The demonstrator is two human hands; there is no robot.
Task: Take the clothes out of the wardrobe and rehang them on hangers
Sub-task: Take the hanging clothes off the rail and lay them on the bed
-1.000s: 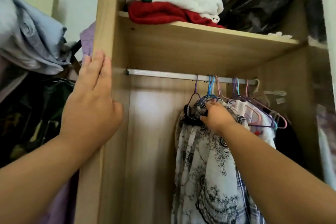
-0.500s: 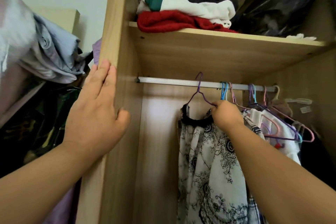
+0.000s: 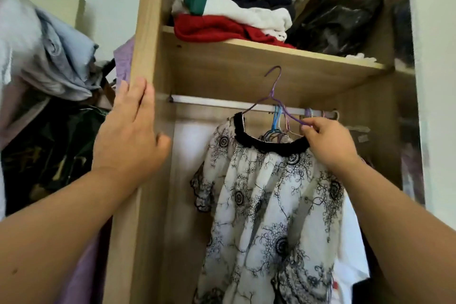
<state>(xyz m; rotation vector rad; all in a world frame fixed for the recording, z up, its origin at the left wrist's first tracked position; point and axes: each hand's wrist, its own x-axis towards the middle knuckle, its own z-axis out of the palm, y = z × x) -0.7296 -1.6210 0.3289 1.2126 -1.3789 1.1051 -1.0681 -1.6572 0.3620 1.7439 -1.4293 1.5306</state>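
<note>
Right hand (image 3: 328, 140) pinches purple hanger (image 3: 274, 95) bearing blouse (image 3: 266, 205).

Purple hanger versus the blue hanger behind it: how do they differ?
The purple hanger is lifted off the rail; the blue hanger hooks over it. The right hand pinches the purple hanger, which carries the patterned blouse; the blue hanger is untouched. Both are thin wire.

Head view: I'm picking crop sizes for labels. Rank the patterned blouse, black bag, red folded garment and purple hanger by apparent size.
1. patterned blouse: by far the largest, though nearest the camera.
2. black bag and red folded garment: look alike, so not ranked.
3. purple hanger: thin wire, smallest.
</note>
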